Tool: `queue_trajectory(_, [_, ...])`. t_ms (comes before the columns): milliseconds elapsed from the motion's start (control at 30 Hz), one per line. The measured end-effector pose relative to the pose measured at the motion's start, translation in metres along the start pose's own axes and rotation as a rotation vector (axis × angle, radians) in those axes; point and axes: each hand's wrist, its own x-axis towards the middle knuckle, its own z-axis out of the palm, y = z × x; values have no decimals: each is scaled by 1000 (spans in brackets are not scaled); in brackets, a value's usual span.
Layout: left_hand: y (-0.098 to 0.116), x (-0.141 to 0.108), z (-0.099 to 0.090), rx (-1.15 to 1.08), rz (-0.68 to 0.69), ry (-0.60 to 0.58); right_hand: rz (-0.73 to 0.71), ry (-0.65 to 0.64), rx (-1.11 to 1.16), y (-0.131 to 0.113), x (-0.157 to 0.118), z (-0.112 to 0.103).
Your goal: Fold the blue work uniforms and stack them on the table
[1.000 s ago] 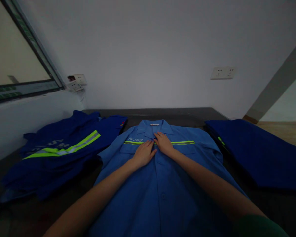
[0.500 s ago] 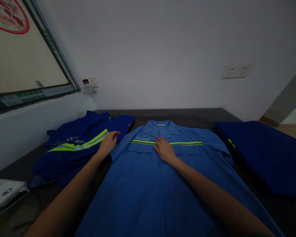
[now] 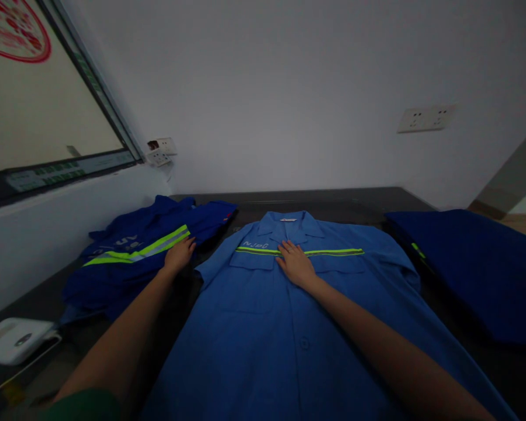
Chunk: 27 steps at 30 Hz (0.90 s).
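A light blue work shirt point(image 3: 263, 298) lies spread with its collar toward the wall and a yellow-green stripe across the chest. Flat on its front, near the stripe and the button line, rests my right hand point(image 3: 296, 264), fingers apart. My left hand point(image 3: 179, 255) is at the right end of the reflective stripe on a crumpled dark blue garment point(image 3: 131, 280); its fingers are extended and nothing shows in them. The shirt's left sleeve edge lies just right of that hand.
A folded dark blue cloth point(image 3: 477, 269) lies on the right of the dark table point(image 3: 324, 197). At the lower left is a white device point(image 3: 17, 340) with a cable. Wall sockets point(image 3: 426, 118) and a window point(image 3: 48, 88) are beyond.
My left hand has moved left and slightly down, away from the shirt's sleeve and onto the dark blue garment's stripe. My right hand stays on the shirt's chest. The view has shifted slightly.
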Motion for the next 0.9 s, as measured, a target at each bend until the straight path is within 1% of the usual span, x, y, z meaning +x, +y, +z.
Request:
queue_trajectory(33, [4,0,-4,16,-2,44,1,1,0,0,0,0])
queue_trajectory(100, [18,-4,-11,-4,45,140,-2,5,3,0,0,0])
queue_trajectory(133, [28,-6,-14,-54,83,152,-3,7,4,0,0,0])
queue_trajectory(167, [40,-9,-17,-129,116,119,-4,8,5,0,1,1])
queue_trajectory(200, [52,-12,-19,-216,133,44,-5,8,4,0,1,1])
queue_trajectory(267, [74,-16,-21,-367,107,-141,-8,5,2,0,1,1])
queue_trajectory(300, [84,-17,-22,-408,82,-207,-8,4,2,0,1,0])
queue_trajectory(333, [92,-17,-23,-423,67,-244,-8,3,3,0,1,0])
queue_trajectory(400, [103,-14,-24,-397,64,-269,-9,4,8,-1,1,-1])
queue_trajectory(500, [106,-1,-30,-286,89,-325,-10,3,18,0,0,-1])
queue_trajectory(600, [97,19,-39,-191,103,-368,-10,9,26,0,1,0])
queue_trajectory(767, [76,48,-52,-107,69,-304,-13,20,37,3,2,4])
queue_trajectory(900, [71,55,-56,-113,69,-259,-9,18,39,2,2,3])
